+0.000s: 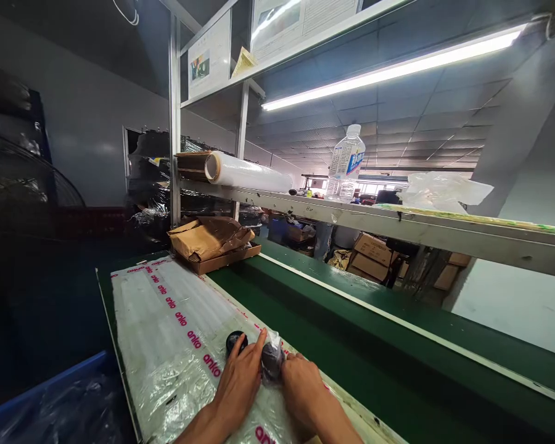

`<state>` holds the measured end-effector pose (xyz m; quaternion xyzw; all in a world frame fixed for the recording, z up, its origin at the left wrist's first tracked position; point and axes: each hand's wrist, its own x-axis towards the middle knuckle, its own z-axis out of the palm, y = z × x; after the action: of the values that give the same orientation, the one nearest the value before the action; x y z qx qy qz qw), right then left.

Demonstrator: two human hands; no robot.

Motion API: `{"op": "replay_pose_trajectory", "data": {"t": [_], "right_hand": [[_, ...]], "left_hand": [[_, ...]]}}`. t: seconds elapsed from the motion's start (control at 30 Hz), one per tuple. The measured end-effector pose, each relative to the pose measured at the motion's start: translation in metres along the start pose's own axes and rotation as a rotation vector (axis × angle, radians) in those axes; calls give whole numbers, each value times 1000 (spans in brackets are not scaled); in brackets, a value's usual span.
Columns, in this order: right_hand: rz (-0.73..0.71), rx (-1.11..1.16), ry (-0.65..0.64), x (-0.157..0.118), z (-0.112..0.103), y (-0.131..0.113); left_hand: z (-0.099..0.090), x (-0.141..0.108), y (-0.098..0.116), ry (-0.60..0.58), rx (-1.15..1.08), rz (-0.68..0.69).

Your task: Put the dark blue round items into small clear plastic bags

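Observation:
Two dark round pieces are near the middle of the wrapped work surface [166,320]. One black round piece [235,343] lies at the fingertips of my left hand [241,376], whose fingers are stretched out and partly spread. The other, a dark grey piece [272,360] in clear plastic film, stands between my hands, beside my left index finger. My right hand [303,383] is closed at its right side, with the fingers curled against the plastic; the fingertips are hidden, and the film seems pinched there.
A green conveyor belt [351,345] runs along the right. An open cardboard box [213,265] with brown paper sits at the far end. Above are a shelf [374,222], a plastic film roll [250,172] and a bottle [346,163]. A blue bin [50,391] is at lower left.

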<state>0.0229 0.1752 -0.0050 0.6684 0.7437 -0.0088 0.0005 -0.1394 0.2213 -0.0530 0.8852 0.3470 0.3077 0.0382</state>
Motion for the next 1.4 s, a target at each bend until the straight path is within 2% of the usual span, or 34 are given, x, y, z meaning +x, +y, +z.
{"op": "replay_pose_trajectory", "data": {"t": [0.17, 0.27, 0.4, 0.53, 0.7, 0.97, 1.13, 1.27, 1.4], "right_hand": [[1, 66, 6, -13, -7, -3], [55, 193, 20, -9, -9, 2], [123, 423, 52, -1, -10, 15], [161, 589, 153, -5, -20, 25], [210, 503, 330, -21, -41, 25], [200, 346, 409, -35, -49, 20], [-38, 333, 325, -36, -38, 1], [1, 354, 277, -27, -21, -11], [73, 416, 299, -20, -21, -7]], "left_hand": [[3, 0, 3, 6, -72, 0], [0, 4, 7, 22, -127, -69], [-16, 20, 14, 53, -172, -261], [-38, 40, 22, 46, -185, -358], [-52, 50, 34, 14, -201, -368], [-55, 44, 37, 20, -235, -398], [-54, 43, 30, 44, -269, -405], [-53, 41, 27, 68, -310, -412], [-50, 36, 21, 96, -346, -393]]}}
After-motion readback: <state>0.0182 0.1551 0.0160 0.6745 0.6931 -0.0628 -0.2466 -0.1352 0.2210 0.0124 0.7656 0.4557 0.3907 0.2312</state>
